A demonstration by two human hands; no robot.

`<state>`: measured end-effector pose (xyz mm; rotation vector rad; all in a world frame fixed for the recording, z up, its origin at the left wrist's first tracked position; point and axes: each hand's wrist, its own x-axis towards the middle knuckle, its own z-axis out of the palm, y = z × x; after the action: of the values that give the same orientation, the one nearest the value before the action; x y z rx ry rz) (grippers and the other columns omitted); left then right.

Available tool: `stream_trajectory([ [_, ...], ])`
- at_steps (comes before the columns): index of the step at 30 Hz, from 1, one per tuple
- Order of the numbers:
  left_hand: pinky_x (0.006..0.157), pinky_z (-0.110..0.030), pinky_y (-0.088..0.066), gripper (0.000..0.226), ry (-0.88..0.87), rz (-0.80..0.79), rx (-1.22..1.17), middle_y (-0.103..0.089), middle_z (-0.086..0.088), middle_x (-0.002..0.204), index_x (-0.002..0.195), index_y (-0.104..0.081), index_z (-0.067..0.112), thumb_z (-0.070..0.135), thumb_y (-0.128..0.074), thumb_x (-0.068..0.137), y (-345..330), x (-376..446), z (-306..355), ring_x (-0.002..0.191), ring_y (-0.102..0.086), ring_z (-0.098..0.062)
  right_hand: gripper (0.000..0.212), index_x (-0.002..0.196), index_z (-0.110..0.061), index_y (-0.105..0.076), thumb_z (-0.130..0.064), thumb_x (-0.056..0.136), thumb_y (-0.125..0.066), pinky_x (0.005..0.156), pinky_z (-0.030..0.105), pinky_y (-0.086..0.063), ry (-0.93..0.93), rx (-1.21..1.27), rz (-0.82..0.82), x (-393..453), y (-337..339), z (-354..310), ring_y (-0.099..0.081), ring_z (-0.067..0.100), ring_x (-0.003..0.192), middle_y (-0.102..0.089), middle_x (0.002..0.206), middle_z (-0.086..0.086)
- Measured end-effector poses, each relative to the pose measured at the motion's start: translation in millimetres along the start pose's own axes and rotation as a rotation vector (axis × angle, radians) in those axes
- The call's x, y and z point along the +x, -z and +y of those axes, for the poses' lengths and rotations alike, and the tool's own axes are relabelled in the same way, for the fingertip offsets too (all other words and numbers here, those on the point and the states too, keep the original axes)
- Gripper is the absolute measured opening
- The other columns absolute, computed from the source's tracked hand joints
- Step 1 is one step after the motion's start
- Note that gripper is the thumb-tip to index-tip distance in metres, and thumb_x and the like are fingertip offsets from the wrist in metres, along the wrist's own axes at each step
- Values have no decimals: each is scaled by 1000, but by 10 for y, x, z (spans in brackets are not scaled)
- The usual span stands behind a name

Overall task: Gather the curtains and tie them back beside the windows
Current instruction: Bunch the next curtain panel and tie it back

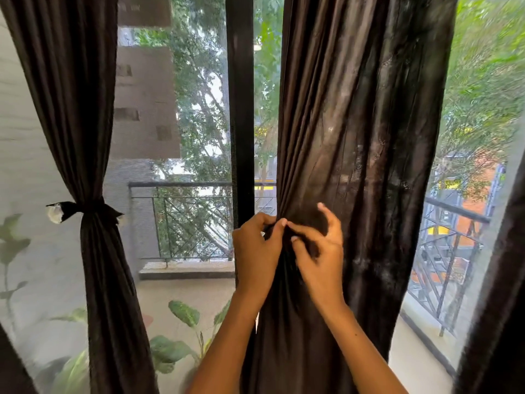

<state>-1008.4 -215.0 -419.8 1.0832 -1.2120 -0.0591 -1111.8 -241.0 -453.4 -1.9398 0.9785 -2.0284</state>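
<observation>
A dark brown curtain [360,123] hangs in the middle of the window, partly gathered at waist height. My left hand [255,251] pinches dark fabric at the curtain's left edge. My right hand [321,248] pinches the same dark bunch right beside it, thumb and forefinger closed, the other fingers spread. Whether the pinched piece is a tieback strip or a curtain fold is unclear. At the left, another dark curtain [71,95] hangs gathered, bound by a knotted dark tieback [91,211] with pale ends.
A black window frame post [240,109] stands between the two curtains. Beyond the mesh lies a balcony with a metal railing [193,217] and leafy plants [176,345]. More dark curtain fabric [494,322] hangs at the far right edge.
</observation>
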Motion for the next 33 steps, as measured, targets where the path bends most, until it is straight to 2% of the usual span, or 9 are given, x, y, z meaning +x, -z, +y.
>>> stream_trajectory([
  [2,62,-25,-46,17,8,-4,-2,-63,9,63,69,-61,21,19,-70,83,-7,-10,-10,66,-60,-5,40,125,-15,-57,-17,86,-68,109,13,-26,-147,22,103,81,10,72,-30,-1,135,-32,148,5],
  [5,62,-26,-47,13,-20,-5,9,-65,6,66,72,-64,15,19,-70,84,-1,-35,-28,66,-61,-7,61,137,-15,-38,-19,85,-70,108,28,-39,-363,278,78,187,32,173,-45,13,129,-47,137,3],
  [9,62,-23,-47,14,-28,12,-10,-65,6,66,73,-65,10,17,-69,84,1,-38,-38,66,-61,-3,47,120,-17,-54,-8,80,-74,79,15,-50,-342,315,134,238,99,228,-63,4,85,-65,96,-2],
  [13,60,-24,-47,15,-50,6,3,-64,7,66,73,-64,12,19,-68,85,-29,-51,-32,65,-61,-5,22,97,-17,-64,-11,79,-76,68,8,-45,-216,107,284,149,120,133,-58,-7,70,-62,80,-9],
  [15,58,-23,-45,16,-65,2,-4,-63,9,64,71,-62,14,18,-68,85,-59,-62,-23,64,-60,-5,17,94,-14,-65,-8,81,-74,67,10,-45,-80,22,291,67,101,67,-58,-3,72,-60,83,-4],
  [18,59,-25,-47,14,-63,-20,-59,-65,7,64,73,-66,11,16,-67,86,-107,-92,-39,62,-60,-4,18,101,-6,-69,-4,83,-68,75,21,-51,66,-46,141,-64,14,-3,-61,8,85,-60,98,0],
  [25,57,-10,-39,15,-81,-63,-119,-66,9,67,84,-72,9,20,-63,90,-81,-128,-88,60,-59,2,39,125,-10,-61,-7,87,-53,78,14,-49,103,-162,-8,-178,-53,-75,-55,4,94,-53,113,0],
  [30,65,-18,-48,15,-36,-86,-190,-71,6,73,85,-74,12,26,-72,82,-65,-123,-40,71,-65,-2,35,119,-11,-65,-13,87,-50,75,30,-55,95,-199,-84,-167,-30,-30,-61,10,93,-52,119,-2],
  [33,61,-15,-44,10,-33,-39,-102,-67,9,67,76,-71,13,20,-71,83,-76,-68,-95,65,-62,0,34,119,-19,-66,-16,88,-53,87,31,-53,54,-42,-87,-141,10,25,-57,7,106,-52,123,-4],
])
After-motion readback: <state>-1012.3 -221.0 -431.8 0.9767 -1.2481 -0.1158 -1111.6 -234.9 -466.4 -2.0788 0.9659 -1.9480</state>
